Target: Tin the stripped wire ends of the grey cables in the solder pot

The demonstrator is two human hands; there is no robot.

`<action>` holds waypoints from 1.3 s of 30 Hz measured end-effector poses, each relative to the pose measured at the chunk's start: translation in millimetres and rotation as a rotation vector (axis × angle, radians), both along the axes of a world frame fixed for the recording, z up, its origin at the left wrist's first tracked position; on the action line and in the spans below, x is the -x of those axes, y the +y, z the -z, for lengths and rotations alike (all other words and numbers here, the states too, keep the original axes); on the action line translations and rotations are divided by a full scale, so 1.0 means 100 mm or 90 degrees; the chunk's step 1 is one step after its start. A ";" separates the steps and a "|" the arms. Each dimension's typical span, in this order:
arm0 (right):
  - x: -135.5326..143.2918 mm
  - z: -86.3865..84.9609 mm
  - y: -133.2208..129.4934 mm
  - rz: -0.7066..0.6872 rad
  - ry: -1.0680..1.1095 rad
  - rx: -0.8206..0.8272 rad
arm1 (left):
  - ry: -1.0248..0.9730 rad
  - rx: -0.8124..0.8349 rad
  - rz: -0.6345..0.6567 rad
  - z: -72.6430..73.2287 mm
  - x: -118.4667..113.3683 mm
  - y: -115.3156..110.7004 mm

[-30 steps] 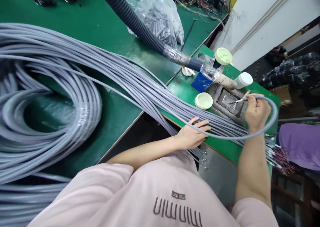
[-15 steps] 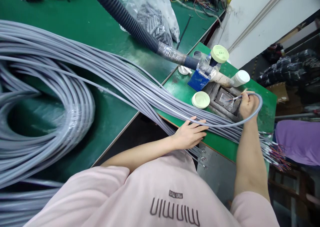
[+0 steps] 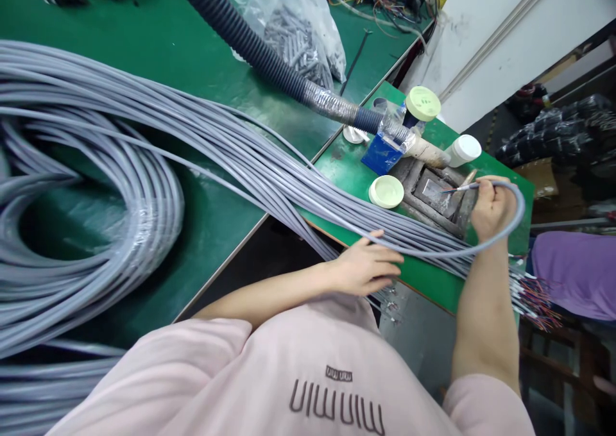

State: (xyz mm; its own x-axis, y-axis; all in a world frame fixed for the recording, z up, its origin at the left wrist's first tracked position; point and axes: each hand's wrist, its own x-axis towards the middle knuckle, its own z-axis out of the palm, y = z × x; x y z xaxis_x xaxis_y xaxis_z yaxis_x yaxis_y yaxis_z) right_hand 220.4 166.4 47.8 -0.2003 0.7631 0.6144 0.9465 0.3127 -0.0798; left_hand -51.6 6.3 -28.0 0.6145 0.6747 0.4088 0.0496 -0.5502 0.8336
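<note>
My right hand (image 3: 491,210) is closed on the end of one grey cable (image 3: 518,213), which loops back around the hand. The cable's thin stripped wires (image 3: 452,191) point left over the metal surface of a small dark pot (image 3: 434,195). With fingers spread, my left hand (image 3: 369,266) lies at the near edge of a thick bundle of grey cables (image 3: 289,176), touching its lower side. Many stripped, coloured wire ends (image 3: 536,301) stick out at the bundle's right end.
Beside the pot are an open pale green jar (image 3: 386,192), a blue box (image 3: 382,154), a white jar (image 3: 466,149) and a ribbed hose (image 3: 269,58). A coiled cable bundle (image 3: 144,231) lies left. A person in purple (image 3: 575,272) is at the right.
My right hand has moved slightly right and down with the cable, drawing its wires back to the right across the pot. My left hand has shifted slightly down.
</note>
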 end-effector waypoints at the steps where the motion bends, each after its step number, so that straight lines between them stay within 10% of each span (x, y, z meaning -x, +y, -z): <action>1: 0.04 -0.09 -0.13 -0.016 0.011 0.005 | -0.053 0.078 0.128 -0.14 0.05 -0.03; 5: 0.28 -0.34 -0.76 -0.190 0.096 -0.020 | -0.182 0.428 0.543 -0.57 0.19 -0.07; 10: 0.56 -0.16 -1.44 -0.358 0.113 -0.054 | -0.407 0.681 0.159 -0.49 0.04 0.10; 14: 0.63 0.09 -1.80 -0.388 0.112 0.031 | -0.430 0.704 0.036 -0.32 -0.12 0.15; 27: 0.65 0.40 -2.32 -0.205 0.337 0.367 | -0.398 0.698 0.024 -0.39 -0.28 -0.07; 39: 0.63 0.46 -2.41 -0.230 0.264 0.287 | -0.366 0.635 0.033 -0.35 -0.33 -0.17</action>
State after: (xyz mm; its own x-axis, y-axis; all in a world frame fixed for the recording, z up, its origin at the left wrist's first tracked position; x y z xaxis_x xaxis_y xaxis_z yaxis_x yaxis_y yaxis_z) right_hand 157.0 -74.1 2.2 -0.3070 0.8908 0.3348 0.6528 0.4532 -0.6070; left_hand -18.9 -10.4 7.1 0.5463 0.8351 -0.0643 -0.4827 0.3766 0.7907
